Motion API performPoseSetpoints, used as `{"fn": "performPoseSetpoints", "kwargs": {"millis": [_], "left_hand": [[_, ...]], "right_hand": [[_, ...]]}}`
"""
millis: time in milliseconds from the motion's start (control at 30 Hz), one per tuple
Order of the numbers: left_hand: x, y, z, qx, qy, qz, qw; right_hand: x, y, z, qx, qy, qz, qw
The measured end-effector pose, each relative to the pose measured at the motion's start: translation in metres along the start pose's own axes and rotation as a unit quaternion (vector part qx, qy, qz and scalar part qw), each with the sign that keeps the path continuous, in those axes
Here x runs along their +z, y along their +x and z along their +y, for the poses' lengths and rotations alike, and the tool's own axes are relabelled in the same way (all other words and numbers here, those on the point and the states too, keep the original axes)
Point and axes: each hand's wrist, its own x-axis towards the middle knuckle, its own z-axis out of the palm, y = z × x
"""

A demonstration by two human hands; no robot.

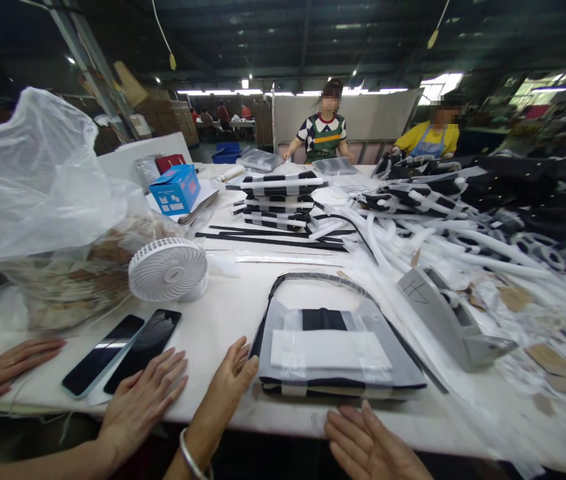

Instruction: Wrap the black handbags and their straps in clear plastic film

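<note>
A handbag (327, 347) lies flat on the table in front of me, wrapped in pale covering with clear tape, a white sheet across its front and a dark strap looped at the back. My left hand (227, 383), a silver bangle on its wrist, is at the bag's left side with thumb and fingers apart; whether it touches the bag is hard to tell. Below the bag's front edge, at the table's rim, my right hand (367, 440) is open with its fingers stretched out, holding nothing.
To my left, another person's two hands rest near two phones (145, 350). Behind them are a white fan (167, 270) and a large plastic bag (37, 187). A tape dispenser (453, 320) stands right; wrapped bags (283, 200) are stacked ahead. Two people work across the table.
</note>
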Motion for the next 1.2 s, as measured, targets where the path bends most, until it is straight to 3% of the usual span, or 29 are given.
{"fn": "performPoseSetpoints", "kwargs": {"millis": [67,167,267,400,500,700,800,1000,1200], "left_hand": [[0.04,-0.001,0.02,-0.052,0.047,0.023,0.997],[0.108,0.003,0.049,-0.071,0.046,-0.02,0.996],[0.144,0.008,0.071,-0.108,-0.045,-0.071,0.991],[0.148,0.009,0.088,-0.118,-0.136,-0.158,0.971],[0.155,0.009,0.091,-0.125,-0.156,-0.18,0.963],[0.191,0.001,0.079,-0.154,-0.229,-0.135,0.952],[0.2,-0.01,0.074,-0.116,-0.226,-0.109,0.961],[0.199,-0.036,0.088,-0.02,-0.181,-0.109,0.977],[0.181,-0.028,0.102,-0.051,-0.123,-0.081,0.988]], "right_hand": [[0.005,0.005,-0.001,-0.016,0.019,0.023,0.999],[0.009,0.008,0.0,-0.035,0.045,0.075,0.996],[0.014,0.009,0.002,-0.04,0.072,0.095,0.992],[0.022,0.006,-0.003,-0.044,0.08,0.103,0.99],[0.029,0.003,-0.012,-0.049,0.079,0.113,0.989],[0.031,0.0,-0.027,-0.071,0.096,0.12,0.986],[0.027,0.0,-0.028,-0.081,0.098,0.124,0.984],[0.021,-0.001,-0.016,-0.148,0.103,0.129,0.975],[0.029,0.011,0.001,-0.161,0.122,0.108,0.973]]}}
